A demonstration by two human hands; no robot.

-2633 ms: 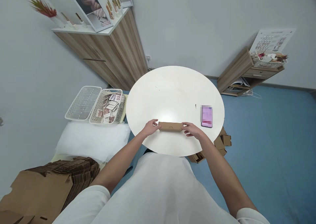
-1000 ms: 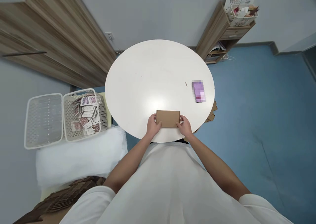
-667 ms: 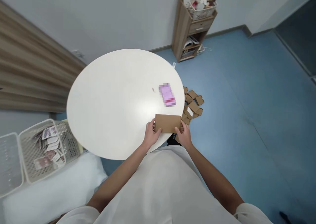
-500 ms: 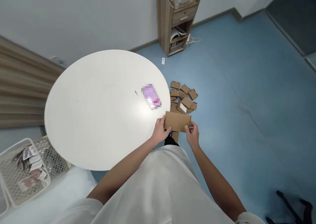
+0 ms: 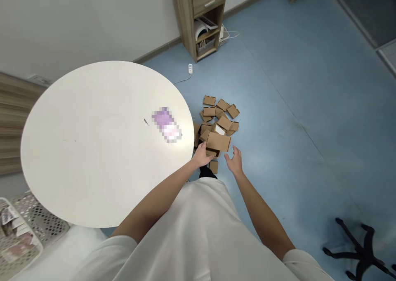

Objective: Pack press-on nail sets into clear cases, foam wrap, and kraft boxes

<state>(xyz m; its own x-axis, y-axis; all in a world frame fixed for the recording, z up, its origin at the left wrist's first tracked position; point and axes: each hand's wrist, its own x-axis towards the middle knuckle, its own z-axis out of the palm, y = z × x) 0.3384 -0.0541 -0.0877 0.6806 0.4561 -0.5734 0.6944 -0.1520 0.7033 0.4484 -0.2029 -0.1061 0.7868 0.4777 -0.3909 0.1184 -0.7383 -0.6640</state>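
the right hand's (image 5: 234, 160) fingers are open, apart from one brown box (image 5: 218, 141) that both hands gripped earlier; the left hand's (image 5: 202, 155) spread fingers are at its near left corner, contact unclear. it is above at least ten floor boxes (image 5: 209, 100), beyond the round table's (image 5: 102, 157) right edge; one blurred phone (image 5: 165, 122) lies inside that edge.

Single head-worn camera, mounted above the wearer's white garment, aimed forward and steeply down, white tabletop (image 5: 102, 107) at near range left of frame, blue floor (image 5: 293, 140) farther off at right, no second view.
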